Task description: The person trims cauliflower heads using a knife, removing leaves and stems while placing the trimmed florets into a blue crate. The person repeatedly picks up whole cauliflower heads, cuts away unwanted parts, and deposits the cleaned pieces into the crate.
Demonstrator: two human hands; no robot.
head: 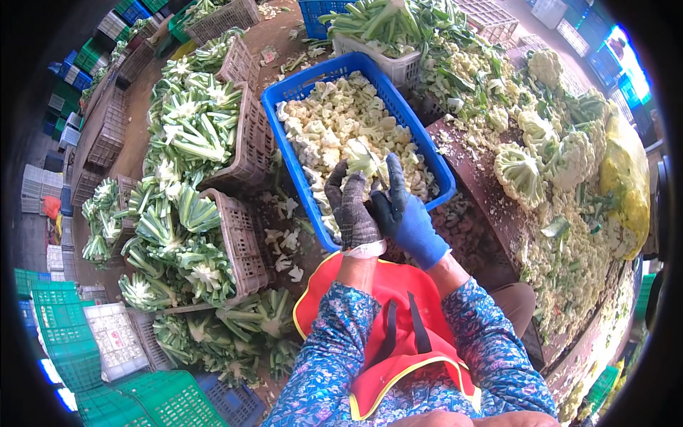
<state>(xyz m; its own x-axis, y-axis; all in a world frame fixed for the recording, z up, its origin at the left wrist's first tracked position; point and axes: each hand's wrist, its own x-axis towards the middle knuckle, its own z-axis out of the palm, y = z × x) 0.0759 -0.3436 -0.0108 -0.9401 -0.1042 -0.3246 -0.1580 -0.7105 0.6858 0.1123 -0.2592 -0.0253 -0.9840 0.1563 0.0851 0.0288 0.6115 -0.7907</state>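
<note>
Both hands meet over the near end of a blue plastic crate filled with cut cauliflower florets. My left hand, in a dark grey knit glove, grips a pale piece of cauliflower from its near side. My right hand, in a blue glove with black fingers, is closed round a knife whose blade lies against that piece, with the index finger stretched forward. The knife's handle is hidden in the right hand.
Crates heaped with cauliflower leaves and stalks stand to the left. A table at the right carries whole cauliflower heads, crumbs, leaves and a yellow sack. A white crate of leaves adjoins the blue crate's far end.
</note>
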